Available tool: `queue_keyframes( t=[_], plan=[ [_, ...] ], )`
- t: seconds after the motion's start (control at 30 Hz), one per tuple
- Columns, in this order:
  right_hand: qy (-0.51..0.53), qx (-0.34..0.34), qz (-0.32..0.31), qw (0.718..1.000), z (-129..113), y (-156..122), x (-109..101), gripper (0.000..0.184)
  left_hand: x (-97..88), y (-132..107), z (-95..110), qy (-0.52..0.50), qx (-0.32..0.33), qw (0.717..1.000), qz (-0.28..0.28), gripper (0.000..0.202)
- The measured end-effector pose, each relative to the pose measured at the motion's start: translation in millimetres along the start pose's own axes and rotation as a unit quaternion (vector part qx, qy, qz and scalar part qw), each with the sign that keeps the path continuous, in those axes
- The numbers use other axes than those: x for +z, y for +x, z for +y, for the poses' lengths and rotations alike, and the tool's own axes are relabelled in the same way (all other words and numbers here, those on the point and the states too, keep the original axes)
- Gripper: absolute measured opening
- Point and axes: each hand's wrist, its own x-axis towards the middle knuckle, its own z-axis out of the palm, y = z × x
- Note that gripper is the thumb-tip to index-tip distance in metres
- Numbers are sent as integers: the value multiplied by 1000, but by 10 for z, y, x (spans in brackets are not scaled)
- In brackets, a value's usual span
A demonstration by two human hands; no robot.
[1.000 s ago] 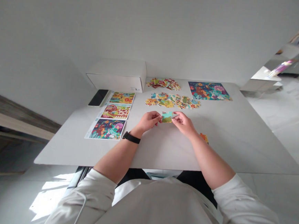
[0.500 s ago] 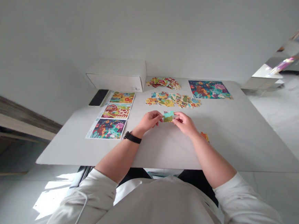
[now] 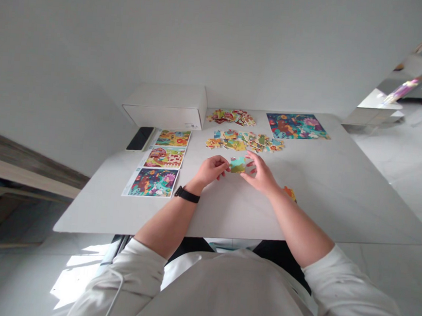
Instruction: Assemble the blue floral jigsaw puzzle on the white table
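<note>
My left hand (image 3: 213,170), with a black watch on the wrist, pinches the left edge of a teal and green puzzle piece (image 3: 237,164) just above the white table (image 3: 339,197). On the piece's right side, my right hand (image 3: 261,173) has its fingers spread, and a second small piece seems to sit by its fingertips. A row of loose puzzle pieces (image 3: 245,141) lies just beyond both hands. An orange piece (image 3: 289,193) rests on the table beside my right forearm.
Three picture cards (image 3: 161,161) lie in a column at the left, next to a black phone (image 3: 140,138). At the back stand a white box (image 3: 167,106), another heap of pieces (image 3: 231,116) and an assembled puzzle (image 3: 296,126).
My right hand has loosened from its pinch on the teal piece and spread its fingers. The left hand keeps its hold in the same place.
</note>
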Motion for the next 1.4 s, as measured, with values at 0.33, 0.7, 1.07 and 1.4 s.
queue_keyframes(
  t=[0.33,0.7,1.07,1.4],
  plan=[
    [-124,-103,-39,986,-136,3,-92,64,6,-18,21,26,0,999,-29,24],
    [-73,-91,-174,978,-181,-37,-83,29,-568,39,-126,371,147,917,-13,27],
    [-100,-129,-254,953,-353,-139,-47,29,-548,53,-181,408,134,903,-5,28],
    [-156,-90,-298,937,-483,-255,-139,34,-540,29,-201,447,125,886,13,41]
  ],
)
